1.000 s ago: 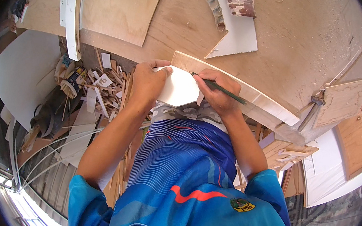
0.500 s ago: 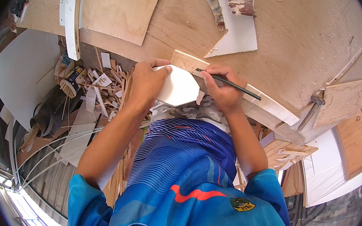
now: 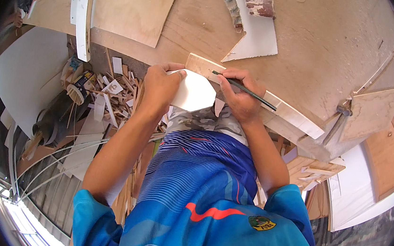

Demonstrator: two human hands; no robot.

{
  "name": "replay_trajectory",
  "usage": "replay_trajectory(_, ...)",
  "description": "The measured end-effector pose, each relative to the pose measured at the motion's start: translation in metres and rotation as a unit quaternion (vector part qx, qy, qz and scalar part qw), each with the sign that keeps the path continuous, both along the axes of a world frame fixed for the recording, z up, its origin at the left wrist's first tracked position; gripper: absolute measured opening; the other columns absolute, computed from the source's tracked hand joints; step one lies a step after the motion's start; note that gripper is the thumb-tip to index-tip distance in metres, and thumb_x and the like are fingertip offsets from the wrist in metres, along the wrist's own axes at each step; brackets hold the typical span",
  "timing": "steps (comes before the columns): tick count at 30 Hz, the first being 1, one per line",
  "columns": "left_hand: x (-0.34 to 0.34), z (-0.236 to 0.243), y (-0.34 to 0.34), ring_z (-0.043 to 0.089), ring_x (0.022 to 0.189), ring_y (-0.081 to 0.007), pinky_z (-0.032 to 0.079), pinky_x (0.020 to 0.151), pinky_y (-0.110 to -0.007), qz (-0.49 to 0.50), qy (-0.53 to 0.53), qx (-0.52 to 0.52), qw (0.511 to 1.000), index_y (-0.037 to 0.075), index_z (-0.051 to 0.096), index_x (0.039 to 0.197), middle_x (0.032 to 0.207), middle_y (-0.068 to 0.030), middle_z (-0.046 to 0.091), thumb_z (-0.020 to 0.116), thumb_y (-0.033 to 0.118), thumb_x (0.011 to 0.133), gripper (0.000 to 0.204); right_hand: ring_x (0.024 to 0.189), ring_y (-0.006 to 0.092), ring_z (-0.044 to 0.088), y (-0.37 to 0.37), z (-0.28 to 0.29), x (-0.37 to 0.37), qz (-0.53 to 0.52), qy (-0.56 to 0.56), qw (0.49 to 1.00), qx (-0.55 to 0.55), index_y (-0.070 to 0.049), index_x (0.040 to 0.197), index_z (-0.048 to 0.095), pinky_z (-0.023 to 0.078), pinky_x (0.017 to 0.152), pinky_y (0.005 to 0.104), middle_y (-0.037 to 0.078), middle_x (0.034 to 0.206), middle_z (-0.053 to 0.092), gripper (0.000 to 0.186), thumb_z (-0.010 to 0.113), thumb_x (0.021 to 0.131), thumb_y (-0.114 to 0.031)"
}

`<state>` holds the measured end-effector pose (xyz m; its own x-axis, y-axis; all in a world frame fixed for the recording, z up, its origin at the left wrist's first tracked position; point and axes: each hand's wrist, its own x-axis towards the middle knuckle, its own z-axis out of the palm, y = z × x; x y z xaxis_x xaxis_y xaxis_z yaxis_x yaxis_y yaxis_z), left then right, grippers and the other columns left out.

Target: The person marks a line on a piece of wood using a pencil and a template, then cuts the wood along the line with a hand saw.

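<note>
A white board piece [image 3: 193, 90] with clipped corners is pinched in my left hand [image 3: 160, 88], thumb on its face and fingers at its upper edge, in front of my camouflage shorts. Just right of it, my right hand [image 3: 241, 94] grips a dark green pencil [image 3: 252, 93], held slanting with its point over the light wooden strip [image 3: 205, 63] that lies along the worktable's edge. Whether the point touches the strip I cannot tell. A small pale scrap [image 3: 219, 107] shows below the white piece's right corner, between my hands.
The plywood worktable [image 3: 308, 48] carries a plywood sheet [image 3: 127, 7], long white pieces [image 3: 84, 15], broken white offcuts [image 3: 257, 36] and a hammer-like tool [image 3: 343, 111]. An offcut heap [image 3: 111, 98], a bucket [image 3: 81, 86] and a curved white sheet [image 3: 26, 73] are at left. Boards [image 3: 383, 155] stand at right.
My right hand and pencil have moved up and slightly right, off the white piece's corner toward the wooden strip. My left hand still holds the piece, slightly higher in view.
</note>
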<state>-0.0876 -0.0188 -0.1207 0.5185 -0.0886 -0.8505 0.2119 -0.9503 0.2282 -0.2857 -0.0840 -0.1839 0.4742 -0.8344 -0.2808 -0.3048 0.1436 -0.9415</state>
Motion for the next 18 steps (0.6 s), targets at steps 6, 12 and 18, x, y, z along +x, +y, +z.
replay_trajectory(6, -0.01, 0.003, -0.001, 0.076, 0.081, -0.0247, 0.06, 0.072, -0.036, 0.022, -0.041, 0.007, 0.999, -0.008, 0.078, 0.113, 0.096, -0.0232, 0.078, 0.075, 0.008, 0.091, 0.027, 0.086, 0.0255, 0.078, 0.0, 0.002, -0.004, 0.01, 0.008, 1.0, 0.008, -0.007, 0.097, 0.072, 0.06, 0.076, 0.0366, 0.01, 0.097, 0.079, 0.019, 0.086, 0.087, -0.015)
replay_trajectory(12, -0.026, 0.006, 0.001, 0.076, 0.083, -0.0263, 0.059, 0.077, -0.037, -0.005, -0.12, 0.029, 0.992, -0.004, 0.08, 0.112, 0.095, -0.023, 0.079, 0.076, 0.009, 0.089, 0.026, 0.087, 0.0261, 0.077, -0.004, 0.004, -0.007, 0.014, -0.04, 0.999, 0.02, -0.007, 0.098, 0.073, 0.06, 0.077, 0.0365, 0.01, 0.097, 0.079, 0.017, 0.085, 0.088, -0.013)
replay_trajectory(18, -0.042, 0.01, -0.002, 0.077, 0.087, -0.0299, 0.058, 0.082, -0.039, 0.018, -0.16, 0.039, 0.986, -0.004, 0.079, 0.113, 0.098, -0.0235, 0.079, 0.073, 0.009, 0.089, 0.028, 0.09, 0.0273, 0.077, -0.015, 0.003, -0.013, 0.045, -0.053, 0.997, 0.017, -0.005, 0.101, 0.074, 0.06, 0.079, 0.0372, 0.012, 0.099, 0.078, 0.017, 0.083, 0.088, -0.011)
